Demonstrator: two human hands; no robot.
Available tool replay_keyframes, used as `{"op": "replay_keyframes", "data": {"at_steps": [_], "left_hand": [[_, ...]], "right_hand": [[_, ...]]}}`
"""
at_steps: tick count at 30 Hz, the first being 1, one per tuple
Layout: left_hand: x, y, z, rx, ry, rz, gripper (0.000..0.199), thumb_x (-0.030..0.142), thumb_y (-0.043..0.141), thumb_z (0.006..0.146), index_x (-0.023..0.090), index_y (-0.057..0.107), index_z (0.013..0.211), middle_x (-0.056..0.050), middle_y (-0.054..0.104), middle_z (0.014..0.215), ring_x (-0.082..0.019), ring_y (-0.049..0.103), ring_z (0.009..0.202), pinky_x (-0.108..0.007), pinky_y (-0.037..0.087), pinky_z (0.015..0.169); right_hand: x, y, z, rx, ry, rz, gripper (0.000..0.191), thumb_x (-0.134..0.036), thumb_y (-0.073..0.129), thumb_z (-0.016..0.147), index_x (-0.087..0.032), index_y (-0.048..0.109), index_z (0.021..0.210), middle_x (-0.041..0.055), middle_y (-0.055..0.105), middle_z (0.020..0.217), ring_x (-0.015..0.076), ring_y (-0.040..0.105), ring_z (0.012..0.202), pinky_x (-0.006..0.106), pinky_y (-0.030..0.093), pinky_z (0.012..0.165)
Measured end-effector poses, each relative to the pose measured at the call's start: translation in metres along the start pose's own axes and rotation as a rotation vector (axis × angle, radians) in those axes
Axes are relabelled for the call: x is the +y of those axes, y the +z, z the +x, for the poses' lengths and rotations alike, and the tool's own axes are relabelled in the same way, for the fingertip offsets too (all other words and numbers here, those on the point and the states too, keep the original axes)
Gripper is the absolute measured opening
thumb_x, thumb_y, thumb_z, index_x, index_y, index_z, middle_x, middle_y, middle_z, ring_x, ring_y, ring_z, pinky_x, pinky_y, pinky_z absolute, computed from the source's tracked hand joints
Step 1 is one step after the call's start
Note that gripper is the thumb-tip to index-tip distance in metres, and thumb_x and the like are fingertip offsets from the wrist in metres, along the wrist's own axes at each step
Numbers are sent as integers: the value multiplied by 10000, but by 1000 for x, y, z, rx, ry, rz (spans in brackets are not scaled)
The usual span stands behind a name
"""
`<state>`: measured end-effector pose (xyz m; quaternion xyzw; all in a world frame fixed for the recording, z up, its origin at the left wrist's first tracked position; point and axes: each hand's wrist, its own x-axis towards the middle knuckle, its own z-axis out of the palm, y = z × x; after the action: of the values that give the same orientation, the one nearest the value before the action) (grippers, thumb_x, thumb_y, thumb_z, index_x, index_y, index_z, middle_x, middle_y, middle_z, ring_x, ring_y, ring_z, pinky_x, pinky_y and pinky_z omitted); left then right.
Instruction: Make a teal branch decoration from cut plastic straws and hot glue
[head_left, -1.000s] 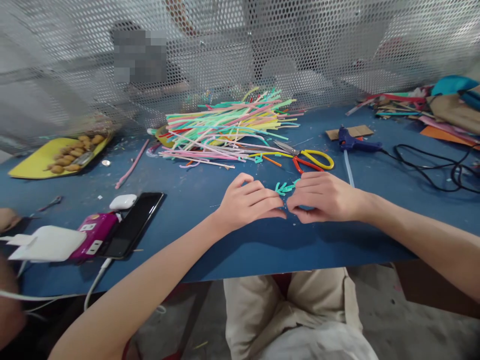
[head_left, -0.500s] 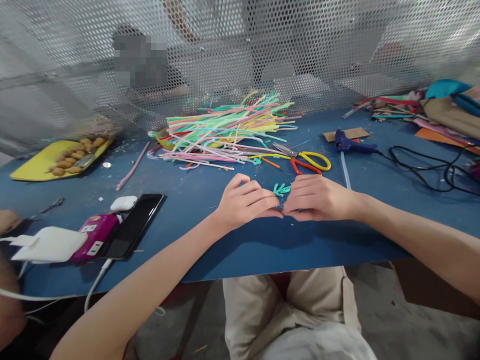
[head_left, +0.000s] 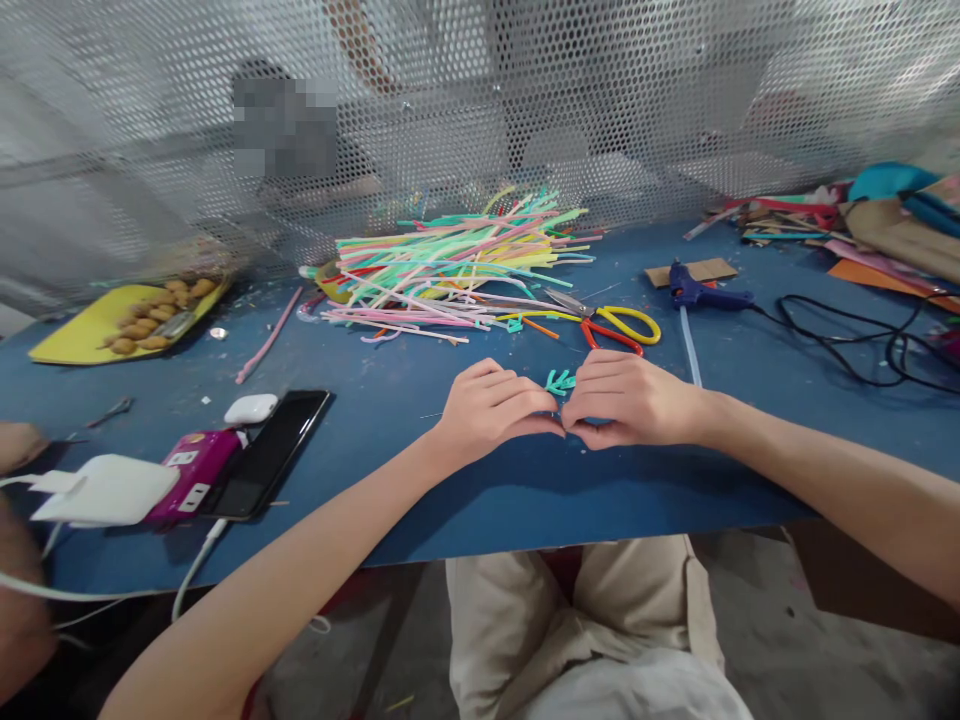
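Note:
My left hand (head_left: 496,408) and my right hand (head_left: 626,398) meet fingertip to fingertip over the blue table (head_left: 465,500). Fingers of both are pinched together, and whatever lies between the tips is too small or hidden to make out. Just beyond the fingertips shows a small teal branched piece (head_left: 559,381), partly covered by my right fingers; whether it is held cannot be told. Scissors (head_left: 622,325) with red and yellow handles lie behind my right hand. A heap of pastel pipe cleaners (head_left: 450,265) is spread farther back.
Blue glue gun (head_left: 709,292) with a black cord at right; scraps (head_left: 892,235) beyond. On the left are a phone (head_left: 274,450), white earphone case (head_left: 251,408), purple power block (head_left: 191,472), white charger (head_left: 112,488) and yellow tray of brown items (head_left: 82,325). Another person's hand (head_left: 19,445) shows at left edge.
Both hands stay pinched together, with only slight finger movement. A bit more of a gap shows beneath my right fingers. The view has shifted slightly.

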<state>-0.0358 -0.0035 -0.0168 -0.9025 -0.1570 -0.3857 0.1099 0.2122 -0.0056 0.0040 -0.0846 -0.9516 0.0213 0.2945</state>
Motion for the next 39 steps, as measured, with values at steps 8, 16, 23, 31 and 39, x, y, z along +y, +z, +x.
{"op": "replay_keyframes", "data": {"at_steps": [8,16,23,31,39], "left_hand": [[-3,0,0,4,21,-3,285,462,741,889,211,656,994,28,765,851,-94,605,639,-291,350,646],[-4,0,-1,3,2,-5,288,494,708,909,219,655,976,21,765,841,-91,625,648,-285,354,645],[-4,-1,-3,18,-3,-26,290,471,741,890,215,647,990,33,756,840,-82,628,656,-270,370,635],[-3,2,-2,13,-41,-83,273,490,686,929,219,653,939,33,743,785,-72,654,656,-252,372,629],[-2,-1,3,-5,4,-75,271,475,701,921,209,648,935,35,745,780,-79,637,637,-255,386,651]], "right_hand": [[3,2,-3,26,29,-46,131,-180,575,978,-211,664,888,-19,695,752,122,605,705,302,427,758],[4,1,-2,54,27,12,89,-187,606,975,-205,677,925,-13,728,796,125,629,726,306,426,758],[2,2,-2,23,12,31,77,-192,602,993,-201,677,976,8,746,854,135,645,767,314,425,771],[0,7,1,81,38,13,78,-157,624,943,-218,666,921,-19,727,793,134,582,715,297,405,729],[1,9,-1,102,58,30,85,-147,635,924,-223,664,898,-25,723,784,134,581,718,295,399,734]]}}
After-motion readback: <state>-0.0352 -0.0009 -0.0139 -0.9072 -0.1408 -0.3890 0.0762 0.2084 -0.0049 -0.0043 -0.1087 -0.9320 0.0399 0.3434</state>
